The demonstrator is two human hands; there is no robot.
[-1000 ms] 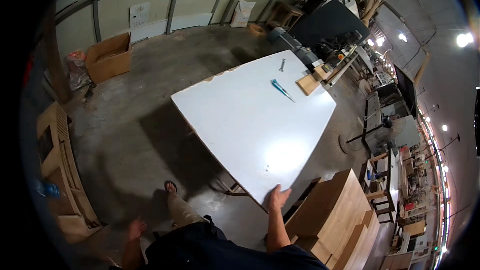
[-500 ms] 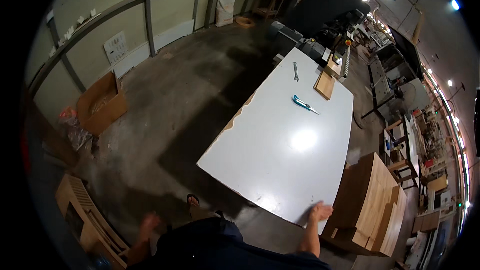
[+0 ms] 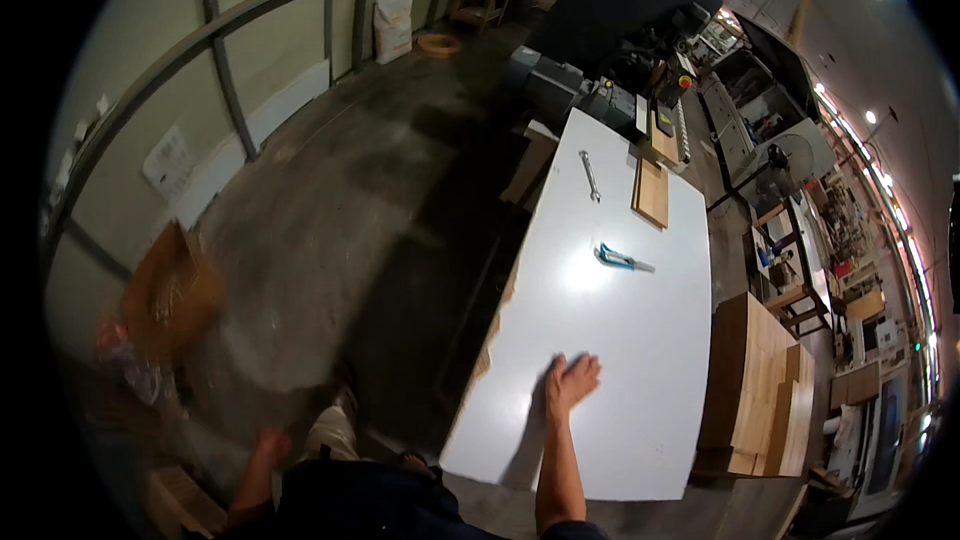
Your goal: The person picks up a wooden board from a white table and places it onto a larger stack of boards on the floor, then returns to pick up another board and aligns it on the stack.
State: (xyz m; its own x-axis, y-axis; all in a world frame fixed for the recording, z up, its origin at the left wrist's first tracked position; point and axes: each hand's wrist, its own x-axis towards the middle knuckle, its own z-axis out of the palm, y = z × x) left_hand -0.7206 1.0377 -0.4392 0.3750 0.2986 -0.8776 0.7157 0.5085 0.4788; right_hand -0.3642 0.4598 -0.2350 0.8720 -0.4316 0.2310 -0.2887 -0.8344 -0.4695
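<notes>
- White tabletop point(image 3: 640, 360): lying level, stretching lengthwise away from the person; its left edge is running ragged, brown showing where the white is missing; glare is shining on its middle.
- Right hand point(image 3: 572, 383): spreading its fingers over the near half; contact unclear.
- Blue-handled tool point(image 3: 622, 258): lying flat beyond the hand, its grey pointed end aiming right.
- Silver wrench point(image 3: 590, 177): lying farther off by the left edge, running roughly lengthwise.
- Light-brown wooden piece point(image 3: 650, 194): resting flat toward the far right edge, right of the wrench.
</notes>
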